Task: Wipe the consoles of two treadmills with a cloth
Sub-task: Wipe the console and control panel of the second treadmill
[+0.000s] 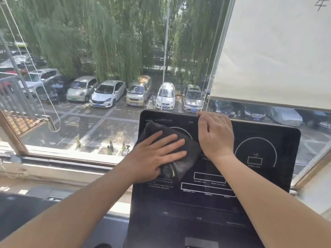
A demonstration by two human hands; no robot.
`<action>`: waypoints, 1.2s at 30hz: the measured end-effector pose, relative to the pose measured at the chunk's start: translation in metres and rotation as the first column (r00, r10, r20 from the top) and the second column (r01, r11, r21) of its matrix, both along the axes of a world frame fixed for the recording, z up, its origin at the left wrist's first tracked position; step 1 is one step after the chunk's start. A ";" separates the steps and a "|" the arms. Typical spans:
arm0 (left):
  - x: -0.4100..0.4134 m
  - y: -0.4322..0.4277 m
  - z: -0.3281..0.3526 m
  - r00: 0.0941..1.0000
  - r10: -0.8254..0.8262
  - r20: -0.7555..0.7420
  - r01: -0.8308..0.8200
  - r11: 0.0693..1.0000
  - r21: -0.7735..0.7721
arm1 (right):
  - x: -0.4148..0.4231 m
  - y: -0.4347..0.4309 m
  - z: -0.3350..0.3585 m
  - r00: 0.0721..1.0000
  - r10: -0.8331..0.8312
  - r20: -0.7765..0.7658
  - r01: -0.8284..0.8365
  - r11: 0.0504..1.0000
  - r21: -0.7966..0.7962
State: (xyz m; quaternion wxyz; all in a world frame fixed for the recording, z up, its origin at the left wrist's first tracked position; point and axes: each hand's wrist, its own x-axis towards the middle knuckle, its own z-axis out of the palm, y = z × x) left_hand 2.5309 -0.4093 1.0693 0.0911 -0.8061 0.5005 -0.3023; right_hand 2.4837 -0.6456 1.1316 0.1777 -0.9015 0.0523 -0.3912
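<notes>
Dark cloth (186, 163) lies on the black console (268, 185).

Console (265, 181), lower centre-right: black panel, smooth, glossy, faint reflections; white printed lines and lettering. Bottom section duller, plastic-looking.
Cloth (188, 158), on console's left half: dark grey fabric, soft, matt, creased.
Roller blind (277, 51), upper right: cream fabric, matt, fine weave.
Window frame (10, 133), left edge: brown, wood-looking, worn.
Window glass (107, 51): clear, slight glare.
Blind cord (165, 51), top centre: thin, pale.

Head view, forward and down, close over console (259, 185)
</notes>
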 end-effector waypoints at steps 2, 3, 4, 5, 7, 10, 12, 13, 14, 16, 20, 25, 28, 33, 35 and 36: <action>0.008 -0.002 0.014 0.989 0.134 -0.055 -0.142 0.971 -0.193 | 0.000 0.001 0.000 1.000 -0.004 0.004 0.004 1.000 0.004; 0.006 -0.008 0.013 0.977 0.182 -0.116 -0.208 0.933 -0.294 | 0.000 0.001 0.000 1.000 -0.005 0.000 0.005 1.000 0.006; -0.001 -0.018 0.006 0.961 0.213 -0.179 -0.267 0.889 -0.373 | 0.000 0.000 -0.001 1.000 -0.005 -0.008 0.005 1.000 0.004; -0.010 -0.029 -0.004 0.944 0.230 -0.235 -0.313 0.849 -0.425 | 0.000 -0.001 -0.001 1.000 0.002 -0.015 -0.002 1.000 -0.001; -0.032 -0.046 -0.032 0.935 0.222 -0.278 -0.329 0.837 -0.438 | -0.001 -0.002 -0.001 1.000 0.017 -0.021 -0.017 1.000 -0.007; -0.048 -0.036 -0.059 0.989 0.066 -0.131 -0.087 0.982 -0.165 | -0.003 -0.001 0.001 1.000 0.023 -0.020 -0.024 1.000 -0.009; -0.036 -0.017 -0.048 0.994 -0.082 -0.071 0.086 0.995 0.046 | -0.004 -0.001 0.001 0.999 0.023 -0.023 -0.023 1.000 -0.009; -0.025 -0.009 -0.037 0.992 -0.113 -0.050 0.116 0.991 0.069 | -0.004 0.000 0.001 1.000 0.023 -0.021 -0.023 1.000 -0.009; -0.015 -0.004 -0.024 0.995 -0.092 -0.038 0.093 0.995 0.039 | -0.003 0.000 0.000 1.000 0.022 -0.017 -0.023 1.000 -0.010; -0.001 -0.001 -0.002 0.996 0.057 -0.070 -0.066 0.987 -0.147 | -0.002 0.000 0.000 1.000 0.018 -0.015 -0.018 1.000 -0.008; -0.013 -0.030 -0.005 0.920 0.250 -0.303 -0.373 0.801 -0.469 | -0.001 0.000 -0.002 1.000 0.016 -0.013 -0.016 1.000 -0.003; -0.055 -0.044 -0.064 0.967 0.122 -0.226 -0.188 0.936 -0.299 | 0.000 -0.001 -0.002 1.000 0.017 -0.010 -0.017 1.000 -0.023; -0.046 -0.008 -0.062 0.987 -0.115 -0.112 0.119 0.992 0.030 | -0.002 -0.002 -0.003 0.999 0.019 -0.028 -0.020 1.000 -0.022; 0.002 0.018 -0.006 0.988 0.072 -0.134 -0.098 0.976 -0.193 | -0.002 -0.002 -0.003 0.999 0.021 -0.039 -0.022 0.999 -0.026; 0.000 0.005 0.000 0.948 0.170 -0.270 -0.266 0.888 -0.376 | -0.004 0.002 -0.002 0.998 0.018 -0.063 -0.020 1.000 -0.017; -0.007 -0.006 -0.003 0.926 0.190 -0.325 -0.323 0.843 -0.429 | -0.005 0.002 0.000 0.996 0.021 -0.090 -0.024 0.999 -0.034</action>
